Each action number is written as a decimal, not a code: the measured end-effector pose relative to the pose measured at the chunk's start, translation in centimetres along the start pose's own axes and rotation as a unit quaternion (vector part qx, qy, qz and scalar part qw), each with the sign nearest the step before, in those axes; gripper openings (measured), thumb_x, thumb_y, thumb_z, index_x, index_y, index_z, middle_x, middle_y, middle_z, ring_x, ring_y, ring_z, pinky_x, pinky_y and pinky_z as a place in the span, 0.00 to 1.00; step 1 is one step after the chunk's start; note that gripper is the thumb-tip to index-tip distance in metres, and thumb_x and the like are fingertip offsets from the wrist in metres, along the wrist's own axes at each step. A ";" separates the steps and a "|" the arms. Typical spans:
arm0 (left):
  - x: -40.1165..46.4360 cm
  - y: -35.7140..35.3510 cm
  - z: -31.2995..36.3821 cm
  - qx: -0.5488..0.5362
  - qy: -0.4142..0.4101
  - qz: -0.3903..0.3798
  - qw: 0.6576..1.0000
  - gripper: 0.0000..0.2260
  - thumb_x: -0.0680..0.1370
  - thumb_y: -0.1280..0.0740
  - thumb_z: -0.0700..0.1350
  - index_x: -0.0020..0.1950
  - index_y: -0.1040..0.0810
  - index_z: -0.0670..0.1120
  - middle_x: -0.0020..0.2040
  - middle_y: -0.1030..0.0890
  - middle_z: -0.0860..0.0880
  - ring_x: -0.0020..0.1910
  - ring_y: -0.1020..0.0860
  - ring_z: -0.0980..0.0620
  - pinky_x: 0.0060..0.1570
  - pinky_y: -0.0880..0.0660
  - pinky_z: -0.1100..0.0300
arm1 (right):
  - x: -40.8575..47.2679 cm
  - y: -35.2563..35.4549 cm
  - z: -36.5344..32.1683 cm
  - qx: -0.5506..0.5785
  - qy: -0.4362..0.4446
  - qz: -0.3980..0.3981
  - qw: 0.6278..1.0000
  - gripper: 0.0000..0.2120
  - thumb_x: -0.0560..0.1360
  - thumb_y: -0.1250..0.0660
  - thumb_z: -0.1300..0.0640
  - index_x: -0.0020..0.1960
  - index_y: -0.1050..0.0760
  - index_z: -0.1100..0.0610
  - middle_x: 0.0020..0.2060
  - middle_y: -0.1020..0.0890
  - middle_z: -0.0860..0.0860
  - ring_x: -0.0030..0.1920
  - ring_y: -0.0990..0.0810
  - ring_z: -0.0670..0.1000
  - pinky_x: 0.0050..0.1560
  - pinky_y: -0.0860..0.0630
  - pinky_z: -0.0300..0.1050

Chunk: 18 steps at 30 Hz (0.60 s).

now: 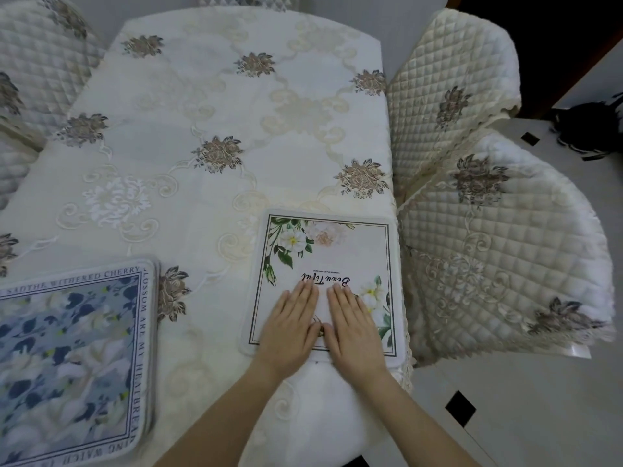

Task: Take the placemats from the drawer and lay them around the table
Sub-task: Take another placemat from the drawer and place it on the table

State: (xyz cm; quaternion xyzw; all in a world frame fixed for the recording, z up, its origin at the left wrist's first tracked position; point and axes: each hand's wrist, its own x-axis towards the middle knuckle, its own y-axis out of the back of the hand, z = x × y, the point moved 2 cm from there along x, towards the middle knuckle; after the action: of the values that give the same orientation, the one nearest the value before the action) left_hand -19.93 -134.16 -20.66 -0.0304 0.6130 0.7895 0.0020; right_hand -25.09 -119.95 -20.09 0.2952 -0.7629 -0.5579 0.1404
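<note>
A white placemat (340, 254) with green leaves, pale flowers and black script lies flat near the table's front right edge. My left hand (290, 326) and my right hand (352, 326) rest side by side, palms down with fingers together, on its near half. Neither hand grips anything. A stack of blue floral placemats (72, 358) with a lettered border sits at the front left of the table, apart from both hands.
The table wears a cream embroidered cloth (215, 106) with brown flower motifs. Quilted chairs stand to the right (499, 251), at the far right (448, 92) and at the far left (37, 62). A dark object (590, 129) lies on the tiled floor at the right.
</note>
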 end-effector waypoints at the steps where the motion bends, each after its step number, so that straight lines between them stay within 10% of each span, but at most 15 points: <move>1: -0.5 0.2 -0.8 0.000 0.004 -0.001 1.000 0.26 0.82 0.53 0.53 0.77 0.44 0.40 0.77 0.44 0.44 0.77 0.47 0.50 0.73 0.48 0.50 | -0.2 0.1 0.7 -0.011 0.012 -0.005 1.000 0.28 0.81 0.51 0.46 0.78 0.49 0.55 0.77 0.47 0.49 0.77 0.51 0.47 0.75 0.54 0.45; 18: -5.9 1.4 -2.7 0.002 0.103 -0.089 0.991 0.44 0.74 0.55 0.72 0.77 0.49 0.39 0.78 0.50 0.42 0.77 0.54 0.47 0.72 0.54 0.45 | -2.8 2.5 4.4 -0.108 0.122 -0.082 0.983 0.36 0.75 0.50 0.29 0.78 0.53 0.43 0.78 0.50 0.52 0.77 0.57 0.55 0.73 0.54 0.60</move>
State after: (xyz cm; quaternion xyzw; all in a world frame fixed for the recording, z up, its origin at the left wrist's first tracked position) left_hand -13.95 -136.88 -19.68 -0.1654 0.6066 0.7775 0.0092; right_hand -25.95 -114.37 -18.94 0.4058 -0.6484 -0.6066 0.2167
